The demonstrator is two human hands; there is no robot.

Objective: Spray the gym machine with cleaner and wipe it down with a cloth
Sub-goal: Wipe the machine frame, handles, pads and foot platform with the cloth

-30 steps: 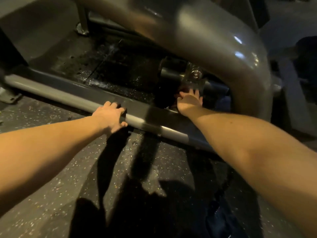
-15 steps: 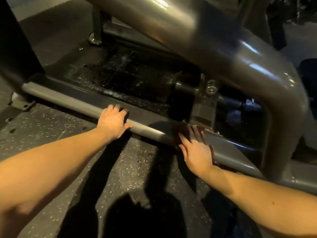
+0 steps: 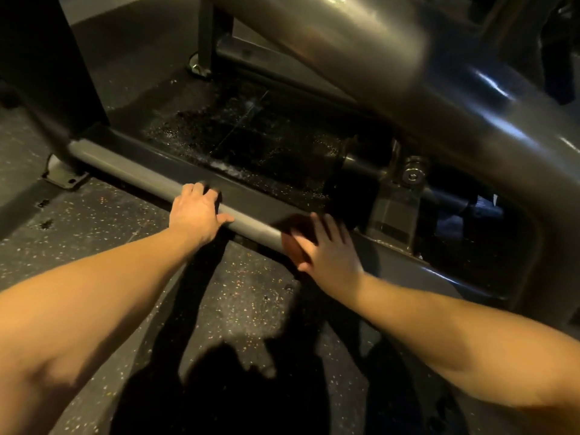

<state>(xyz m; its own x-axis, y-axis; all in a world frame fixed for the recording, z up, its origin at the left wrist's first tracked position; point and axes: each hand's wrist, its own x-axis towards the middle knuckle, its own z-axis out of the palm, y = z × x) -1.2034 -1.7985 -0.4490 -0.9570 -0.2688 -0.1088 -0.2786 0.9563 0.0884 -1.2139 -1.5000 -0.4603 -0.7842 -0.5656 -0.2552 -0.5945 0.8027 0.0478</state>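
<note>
The gym machine's low grey frame rail (image 3: 131, 166) runs across the floor from left to lower right. My left hand (image 3: 197, 211) rests on it, fingers laid over its top and thumb spread along its front. Further right, my right hand (image 3: 329, 246) lies flat on the same rail with straight fingers. A blurred brownish patch (image 3: 292, 243) shows at its thumb side; I cannot tell whether it is a cloth. No spray bottle is in view.
A thick curved grey tube (image 3: 392, 58) of the machine arches over the rail at upper right. Behind the rail are a wet black floor mat (image 3: 251, 136), a bolted pivot bracket (image 3: 411, 175) and a rear bar. A foot plate (image 3: 62, 177) anchors the rail's left end on speckled rubber flooring.
My right hand came back out from the pivot bracket behind the rail and now lies flat on the rail. My left hand has stayed on the rail. The view has pulled back slightly.
</note>
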